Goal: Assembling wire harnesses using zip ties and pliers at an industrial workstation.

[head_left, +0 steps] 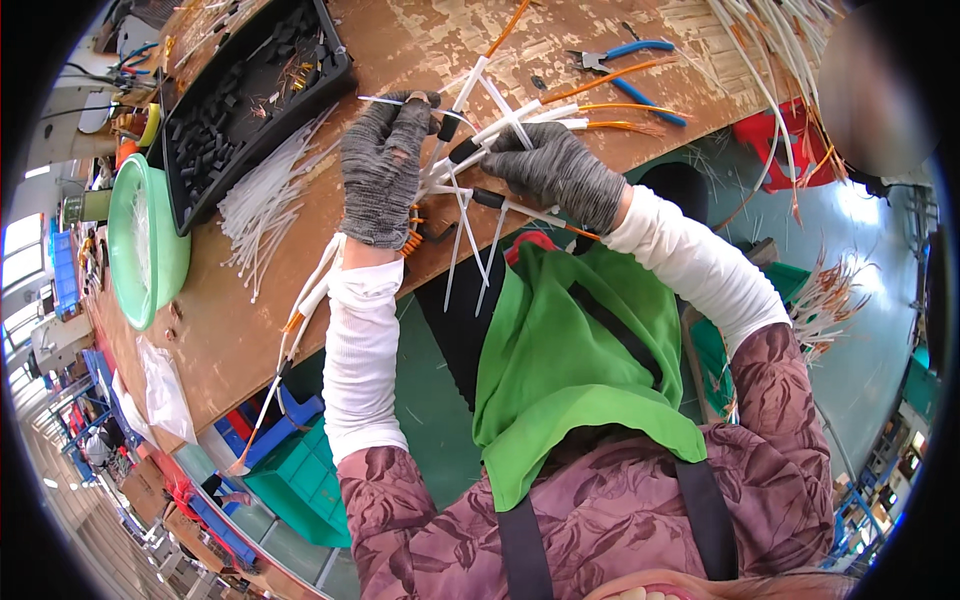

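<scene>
Both of my hands wear grey knit gloves over white sleeves. My left hand (382,170) grips a bundle of white cables (520,120) with orange wire ends and pinches a thin white cable tie (385,100) between thumb and finger. My right hand (555,168) holds the same bundle from the right side, fingers closed around it near black sleeve pieces (462,150). Several white cable ties (465,240) hang down from the bundle over the table edge. More cables trail down past my left forearm.
A black tray (250,90) with small black parts lies at the back left, a heap of white cable ties (265,200) beside it. A green bowl (140,245) stands at the left. Blue-handled pliers (625,55) lie on the wooden table (230,330). Green cloth covers my lap.
</scene>
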Demonstrator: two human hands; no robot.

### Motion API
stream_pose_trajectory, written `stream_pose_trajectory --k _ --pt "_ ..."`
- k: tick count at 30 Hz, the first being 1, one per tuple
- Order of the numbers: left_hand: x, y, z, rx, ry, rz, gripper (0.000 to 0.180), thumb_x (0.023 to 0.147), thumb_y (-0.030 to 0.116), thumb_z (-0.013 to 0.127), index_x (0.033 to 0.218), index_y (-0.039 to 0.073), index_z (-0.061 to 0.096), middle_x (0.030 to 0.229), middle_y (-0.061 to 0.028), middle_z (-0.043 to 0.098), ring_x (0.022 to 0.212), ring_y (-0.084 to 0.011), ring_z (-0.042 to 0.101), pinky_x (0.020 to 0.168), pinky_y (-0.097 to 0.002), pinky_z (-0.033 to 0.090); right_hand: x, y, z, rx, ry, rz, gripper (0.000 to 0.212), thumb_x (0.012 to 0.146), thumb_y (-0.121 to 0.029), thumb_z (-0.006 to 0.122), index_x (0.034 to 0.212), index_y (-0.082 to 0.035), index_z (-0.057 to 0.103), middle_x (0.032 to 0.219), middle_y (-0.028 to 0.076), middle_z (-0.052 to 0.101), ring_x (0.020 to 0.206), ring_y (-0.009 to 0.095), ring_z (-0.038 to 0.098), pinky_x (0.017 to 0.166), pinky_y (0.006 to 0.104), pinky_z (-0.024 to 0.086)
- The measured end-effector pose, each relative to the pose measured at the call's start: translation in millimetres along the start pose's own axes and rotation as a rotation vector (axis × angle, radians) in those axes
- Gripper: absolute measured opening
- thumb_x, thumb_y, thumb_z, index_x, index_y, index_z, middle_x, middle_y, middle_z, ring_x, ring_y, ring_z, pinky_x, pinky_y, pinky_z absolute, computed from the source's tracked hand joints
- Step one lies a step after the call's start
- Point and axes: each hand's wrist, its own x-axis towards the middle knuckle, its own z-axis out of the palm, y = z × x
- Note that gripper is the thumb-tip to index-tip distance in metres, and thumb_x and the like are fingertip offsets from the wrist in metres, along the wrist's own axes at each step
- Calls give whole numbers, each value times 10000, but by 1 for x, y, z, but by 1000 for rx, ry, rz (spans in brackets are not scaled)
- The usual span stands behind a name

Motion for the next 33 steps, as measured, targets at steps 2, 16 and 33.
stream_pose_trajectory --k 2,16,33 --pt "-3 4 0 -26 6 -3 200 898 132 506 947 -23 622 784 -78 644 720 -121 591 697 -243 459 2 0 2 -26 27 -45 219 786 -232 670 749 -28 601 568 6 520 464 68 470 399 240 369" --pt "-34 25 -4 -190 -189 -14 223 851 86 539 1050 18 616 981 -81 630 921 -145 580 814 -263 451 -5 -4 -14 241 -112 82 245 853 -280 558 759 -56 591 531 -10 498 373 72 390 361 220 329" --pt "-10 -6 6 -323 115 -137 210 885 142 546 1011 -5 625 808 -28 618 731 -85 561 687 -203 453 19 24 -9 -201 60 -283 223 743 -213 643 862 -24 628 650 52 584 597 112 545 576 277 459"
